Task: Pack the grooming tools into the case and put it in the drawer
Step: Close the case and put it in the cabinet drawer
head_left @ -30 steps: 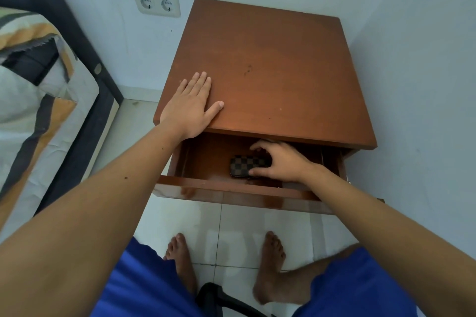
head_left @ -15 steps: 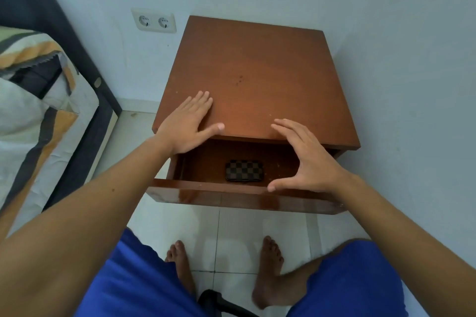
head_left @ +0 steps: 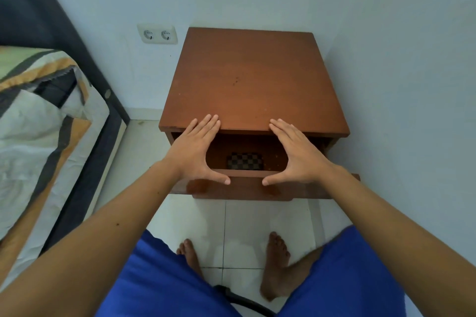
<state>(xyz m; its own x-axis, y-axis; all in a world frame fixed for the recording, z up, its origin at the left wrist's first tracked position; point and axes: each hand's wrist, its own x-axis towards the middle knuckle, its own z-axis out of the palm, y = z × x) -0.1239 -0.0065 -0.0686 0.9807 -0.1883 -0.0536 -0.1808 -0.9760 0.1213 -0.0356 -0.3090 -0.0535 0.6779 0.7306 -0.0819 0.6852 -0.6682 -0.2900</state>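
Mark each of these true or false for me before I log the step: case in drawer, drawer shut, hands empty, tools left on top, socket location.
1. The checkered dark case lies inside the open wooden drawer. True.
2. The drawer is fully shut. False: it stands pulled out.
3. The left hand and right hand hold nothing, fingers straight. True.
4. Grooming tools lie on the brown wooden nightstand top. False: none show there.
5. The white double wall socket is right of the nightstand. False: it is to its left.
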